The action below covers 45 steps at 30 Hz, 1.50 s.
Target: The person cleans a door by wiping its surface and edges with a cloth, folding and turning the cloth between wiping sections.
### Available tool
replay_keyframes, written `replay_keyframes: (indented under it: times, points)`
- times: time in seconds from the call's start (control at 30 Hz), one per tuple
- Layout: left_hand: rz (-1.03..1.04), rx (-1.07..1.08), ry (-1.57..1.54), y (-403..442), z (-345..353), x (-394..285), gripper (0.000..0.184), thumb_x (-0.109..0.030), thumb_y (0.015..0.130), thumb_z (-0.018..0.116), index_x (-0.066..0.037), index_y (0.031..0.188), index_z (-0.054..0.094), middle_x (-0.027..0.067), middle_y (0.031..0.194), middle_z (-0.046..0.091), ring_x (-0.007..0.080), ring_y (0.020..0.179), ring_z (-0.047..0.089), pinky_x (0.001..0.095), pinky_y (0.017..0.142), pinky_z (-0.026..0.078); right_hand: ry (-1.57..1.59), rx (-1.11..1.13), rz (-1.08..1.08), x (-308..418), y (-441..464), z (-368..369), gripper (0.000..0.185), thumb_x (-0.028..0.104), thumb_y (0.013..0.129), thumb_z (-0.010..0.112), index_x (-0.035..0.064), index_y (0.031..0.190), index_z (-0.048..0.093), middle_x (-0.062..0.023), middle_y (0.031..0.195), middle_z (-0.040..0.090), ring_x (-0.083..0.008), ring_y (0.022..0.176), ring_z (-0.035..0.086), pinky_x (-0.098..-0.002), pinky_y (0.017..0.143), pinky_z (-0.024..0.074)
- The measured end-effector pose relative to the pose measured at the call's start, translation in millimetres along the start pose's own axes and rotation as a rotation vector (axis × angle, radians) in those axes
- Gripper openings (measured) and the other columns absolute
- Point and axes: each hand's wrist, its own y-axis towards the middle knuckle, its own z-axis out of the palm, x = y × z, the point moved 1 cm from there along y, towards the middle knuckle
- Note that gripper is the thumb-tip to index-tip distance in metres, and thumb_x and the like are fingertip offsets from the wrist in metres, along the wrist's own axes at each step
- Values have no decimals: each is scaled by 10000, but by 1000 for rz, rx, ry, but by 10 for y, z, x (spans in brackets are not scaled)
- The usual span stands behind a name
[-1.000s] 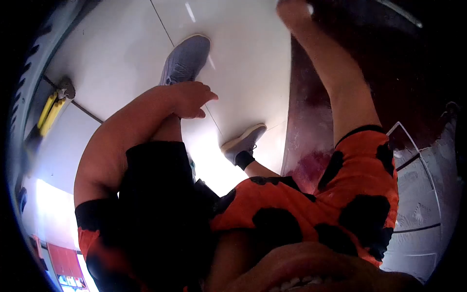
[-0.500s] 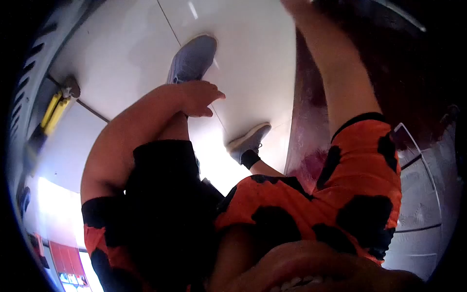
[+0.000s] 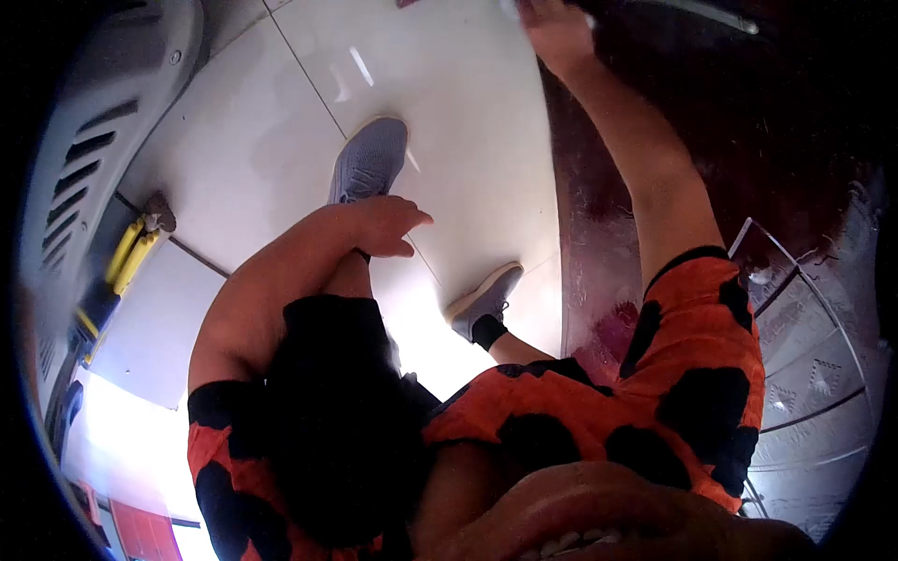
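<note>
- Right hand [image 3: 558, 39] at the top of the view, arm stretched long beside the dark red tabletop [image 3: 608, 210]. Fingers partly cut off by the frame; cannot tell whether they grip or merely press.
- White item [image 3: 510, 8] just beside those fingers, near the tabletop's far edge. Too small and cropped to name; contact unclear.
- Left hand [image 3: 388, 224] free, fingers loosely bent, no object seen in it. Forearm lies across the bent leg, above one grey shoe [image 3: 371, 161].
- Judgement: such a long reach favours light, even pressure, elbow slightly soft. Leaning closer from the hips would spare the shoulder; the left forearm makes a fair prop.
- Likely trouble: fingers working at the edge of sight. Tipping the head up a little would bring them into view.
- Tabletop glossy, with faint streaks and marks; a flat palm could slide on it.
- Pale sheet [image 3: 823, 377] with raised figures lies to the right, crossed by dark lines.
- Floor [image 3: 234, 140] of large white tiles, thin dark joints, strong glare between the legs.
- Grey slatted plastic piece [image 3: 86, 173] at far left, yellow bars [image 3: 131, 257] near it.
- Red panel [image 3: 145, 533] lower left, purpose unclear.
</note>
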Motion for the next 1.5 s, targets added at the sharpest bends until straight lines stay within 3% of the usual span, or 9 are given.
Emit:
replay_keyframes:
  times: [0.23,0.47,0.6,0.67,0.87,1.0,1.17,1.23,1.5]
  points:
    - [14,-81,-75,-72,61,129,579,-247,763,618,-16,1252,410,203,1137,512,333,1087,474,401,934,369,-174,367,12,153,382,343,301,149,766,490,-14,990,607,-141,1014,570,-275,964,465,-429,713,415]
    - [13,-80,-108,-76,-45,111,582,-211,779,612,14,1265,382,217,1124,509,342,1068,486,400,930,376,-55,642,-42,317,-120,14,207,132,703,623,41,885,661,-115,962,621,-279,960,532,-427,679,482]
    - [-9,-15,-84,-15,-47,33,583,-212,784,606,5,1272,376,219,1153,496,339,1092,474,397,947,365,86,423,20,65,-202,-175,240,152,681,629,44,893,662,-97,944,619,-263,969,528,-421,678,472]
    - [-18,15,-45,20,-66,-4,578,-210,788,602,6,1273,374,220,1162,492,336,1102,467,396,954,359,101,-99,-142,-174,20,-383,251,141,647,629,40,874,670,-90,906,621,-253,959,532,-405,714,466]
    - [-81,-10,-113,-6,-97,68,579,-222,796,600,-2,1279,371,208,1180,485,327,1130,448,391,972,343,-299,290,-261,-204,257,-160,302,166,785,471,15,1003,617,-121,1042,566,-326,1046,441,-444,893,374]
    - [11,-101,-108,9,115,239,566,-224,793,598,-17,1274,382,197,1157,514,329,1098,479,396,936,373,-232,398,-111,-126,356,-221,227,122,633,623,42,838,680,-82,881,626,-258,942,532,-396,739,447]
    - [-87,-295,-50,63,-90,195,495,-188,791,589,-26,1232,431,177,974,606,326,923,576,399,811,449,-308,519,-199,-422,143,-1147,189,166,686,583,71,829,662,-25,857,609,-201,888,510,-328,661,394]
    - [-79,-554,-95,87,-110,222,420,-181,799,583,-16,1171,479,124,772,619,289,717,604,393,672,474,-285,397,-199,-624,-100,-1450,139,178,661,625,111,766,687,7,848,613,-186,908,512,-335,735,401]
    - [-35,-746,-59,110,-106,95,311,-119,777,585,9,1058,545,148,702,604,286,642,601,369,614,488,-360,46,-90,-1582,-502,-2836,220,158,691,564,102,890,640,18,987,576,-155,932,507,-296,759,393]
